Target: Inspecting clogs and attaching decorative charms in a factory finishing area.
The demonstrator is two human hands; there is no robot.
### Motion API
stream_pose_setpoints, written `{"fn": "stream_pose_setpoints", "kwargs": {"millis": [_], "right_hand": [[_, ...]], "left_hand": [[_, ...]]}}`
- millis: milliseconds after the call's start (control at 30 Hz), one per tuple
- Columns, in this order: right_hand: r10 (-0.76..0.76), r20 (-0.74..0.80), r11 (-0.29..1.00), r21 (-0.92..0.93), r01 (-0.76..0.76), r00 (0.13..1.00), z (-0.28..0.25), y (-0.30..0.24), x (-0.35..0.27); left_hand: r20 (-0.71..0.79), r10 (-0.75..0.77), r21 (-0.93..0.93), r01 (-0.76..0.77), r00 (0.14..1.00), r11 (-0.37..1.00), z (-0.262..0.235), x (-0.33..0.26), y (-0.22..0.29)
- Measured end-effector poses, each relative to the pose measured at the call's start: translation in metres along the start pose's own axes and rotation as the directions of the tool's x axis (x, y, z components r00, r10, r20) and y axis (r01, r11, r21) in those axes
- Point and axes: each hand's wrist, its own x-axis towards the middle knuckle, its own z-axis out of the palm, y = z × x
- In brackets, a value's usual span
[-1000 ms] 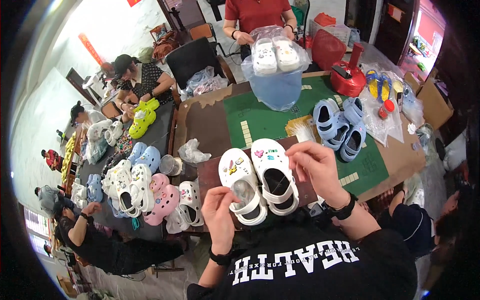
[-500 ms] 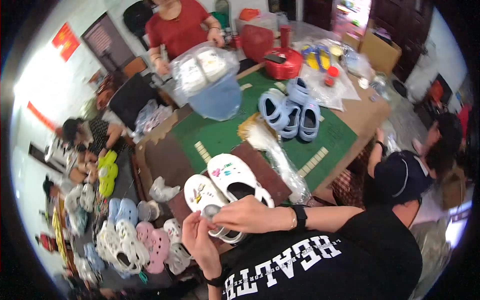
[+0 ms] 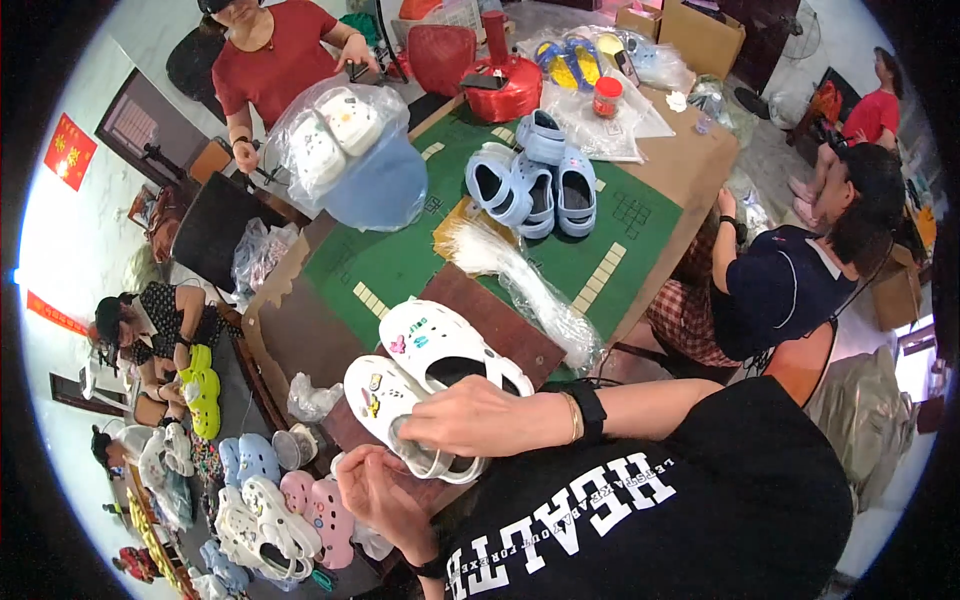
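Two white clogs with small colourful charms lie side by side on a dark brown board. My right hand (image 3: 465, 415) reaches across the nearer clog (image 3: 372, 392), its curled fingers gripping the edge of the opening, where a greyish part shows beneath them. The farther clog (image 3: 430, 333) rests just beyond, partly behind that hand. Close to the nearer clog's left side is my left hand (image 3: 385, 495), fingers bent and fingertips pressed together. Whatever they may pinch is too small to see.
White plastic ties (image 3: 500, 255) and blue clogs (image 3: 537, 185) lie on the green tabletop (image 3: 640, 215). Across it, a person in red stands by bagged white clogs (image 3: 335, 130). Another person sits at right. More clogs (image 3: 265, 530) crowd a side table at left.
The view has shifted, so the table sits farther left and higher. My left hand has drawn slightly away from the clog's opening, its fingers curling in. My right hand stays at the clog.
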Motion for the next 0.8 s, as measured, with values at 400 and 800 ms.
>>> {"fn": "stream_pose_setpoints", "kwargs": {"millis": [400, 800], "right_hand": [[0.065, 0.035, 0.995, 0.075, -0.068, 0.997, -0.006, -0.018, 0.009], [0.064, 0.227, 0.97, -0.243, -0.007, 0.972, -0.005, 0.015, -0.013]], "left_hand": [[0.065, 0.137, 0.242, -0.149, 0.988, 0.959, 0.001, -0.005, 0.005], [-0.235, 0.567, 0.743, -0.229, 0.79, 0.628, -0.081, 0.021, 0.026]]}}
